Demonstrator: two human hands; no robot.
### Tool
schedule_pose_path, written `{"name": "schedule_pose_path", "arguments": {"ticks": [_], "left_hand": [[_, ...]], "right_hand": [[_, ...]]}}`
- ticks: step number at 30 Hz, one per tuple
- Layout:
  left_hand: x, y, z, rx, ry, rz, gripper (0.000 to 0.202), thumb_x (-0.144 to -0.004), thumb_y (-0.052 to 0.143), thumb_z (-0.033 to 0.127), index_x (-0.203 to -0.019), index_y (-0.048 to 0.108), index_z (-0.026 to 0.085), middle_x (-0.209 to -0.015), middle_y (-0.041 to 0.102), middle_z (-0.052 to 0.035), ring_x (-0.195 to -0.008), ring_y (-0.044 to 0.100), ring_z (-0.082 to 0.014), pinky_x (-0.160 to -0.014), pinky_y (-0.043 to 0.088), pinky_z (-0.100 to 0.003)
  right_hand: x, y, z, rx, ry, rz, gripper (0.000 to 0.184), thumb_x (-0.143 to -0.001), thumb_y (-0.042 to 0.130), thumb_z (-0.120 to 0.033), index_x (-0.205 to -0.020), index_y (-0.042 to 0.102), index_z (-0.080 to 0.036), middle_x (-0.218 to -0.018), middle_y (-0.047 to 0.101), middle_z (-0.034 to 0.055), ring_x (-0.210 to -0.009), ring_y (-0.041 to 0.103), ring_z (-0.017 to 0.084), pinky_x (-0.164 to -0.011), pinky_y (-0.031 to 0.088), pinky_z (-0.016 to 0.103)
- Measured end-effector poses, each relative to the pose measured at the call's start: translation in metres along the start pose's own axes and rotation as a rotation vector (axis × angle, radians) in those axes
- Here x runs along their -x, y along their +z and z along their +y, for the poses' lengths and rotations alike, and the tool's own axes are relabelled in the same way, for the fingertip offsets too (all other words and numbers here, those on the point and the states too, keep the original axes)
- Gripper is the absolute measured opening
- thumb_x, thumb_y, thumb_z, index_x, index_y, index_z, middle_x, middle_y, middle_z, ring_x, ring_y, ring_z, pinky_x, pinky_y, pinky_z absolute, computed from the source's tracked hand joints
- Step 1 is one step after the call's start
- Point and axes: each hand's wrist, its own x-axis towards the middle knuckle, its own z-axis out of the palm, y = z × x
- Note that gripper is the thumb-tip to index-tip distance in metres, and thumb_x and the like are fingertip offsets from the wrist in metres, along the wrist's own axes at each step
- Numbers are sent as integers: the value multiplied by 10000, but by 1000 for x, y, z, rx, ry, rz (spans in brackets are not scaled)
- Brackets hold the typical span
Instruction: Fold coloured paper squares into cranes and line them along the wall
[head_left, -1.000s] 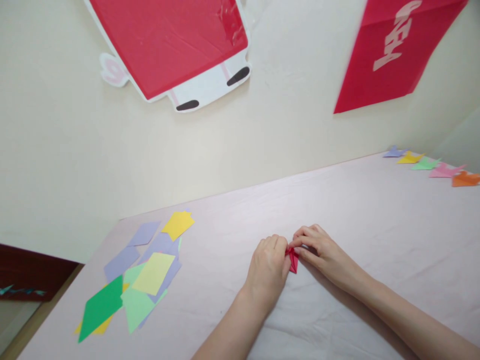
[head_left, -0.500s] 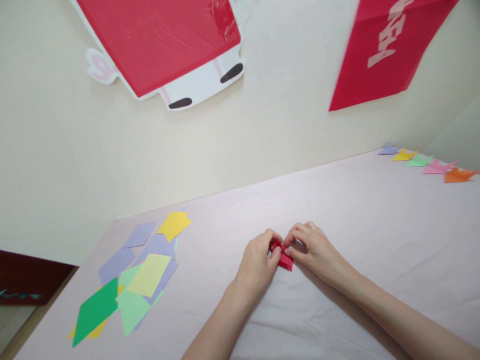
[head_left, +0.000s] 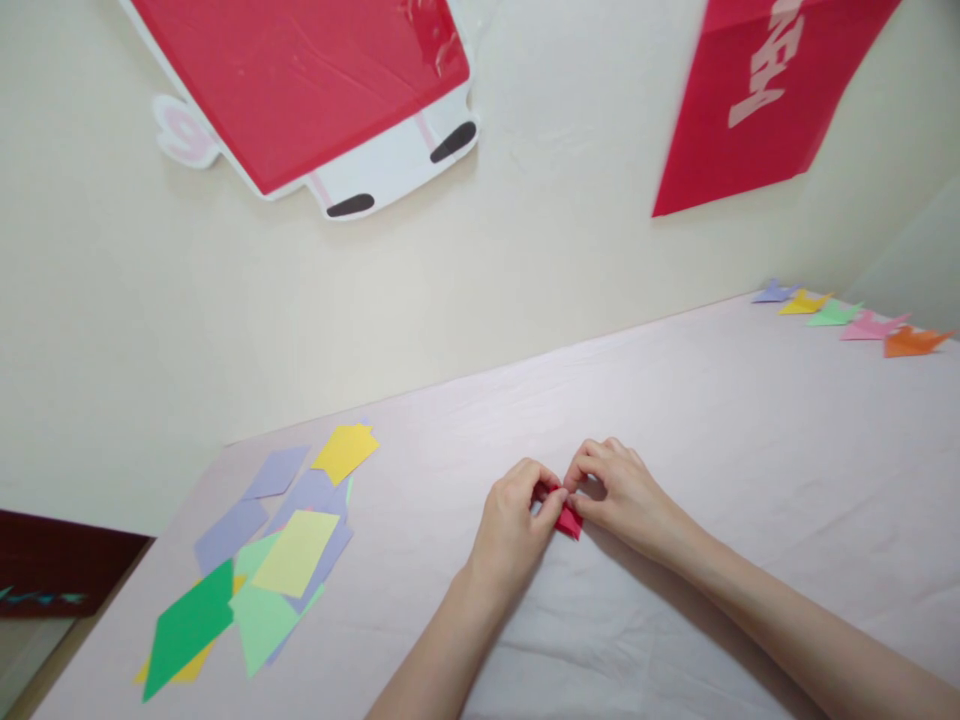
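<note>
A small piece of folded red paper (head_left: 569, 523) is between my two hands, low over the pale cloth-covered table (head_left: 465, 450). My left hand (head_left: 521, 515) pinches its left side between thumb and fingers. From the right, my right hand (head_left: 611, 490) closes thumb and forefinger on its upper edge, the fingertips of both hands almost meeting. The paper's lower corner shows below the thumbs; its upper part is mostly hidden by fingers.
Loose sheets of coloured paper, among them a dark green sheet (head_left: 191, 625) and a pale yellow sheet (head_left: 296, 552), overlap at the left. Several small folded paper figures, including an orange one (head_left: 913, 342), line the far right edge. Behind stands a wall (head_left: 375, 300) with red decorations.
My right thumb and forefinger have drawn closer together at the paper's upper edge, and less of the red paper shows. The whole view has shifted slightly.
</note>
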Motion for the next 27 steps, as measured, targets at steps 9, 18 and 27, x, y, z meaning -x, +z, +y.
{"name": "schedule_pose_path", "arguments": {"ticks": [9,18,27], "left_hand": [[0,0,2,61,2,38,109,-879,542,140,-808,611,185,-797,615,2,-728,566,-143,-688,410,-242],[4,1,4,184,-23,58,153,-893,538,175,-776,634,196,-778,601,1,-741,546,-152,-698,400,-258],[6,11,13,535,-270,187,404,-905,536,326,-1263,423,176,-1304,553,-165,-1096,606,-216,-896,498,-347]], "right_hand": [[1,1,1,-24,4,14,117,-761,641,-99,-713,668,-203,-838,624,33,-867,509,234,-784,360,356],[2,2,1,-74,-34,48,131,-791,669,-155,-676,641,-213,-797,607,30,-840,505,238,-773,357,375],[1,-1,5,-216,-112,213,142,-896,563,-199,-759,530,-220,-831,589,28,-870,507,228,-792,406,362]]}}
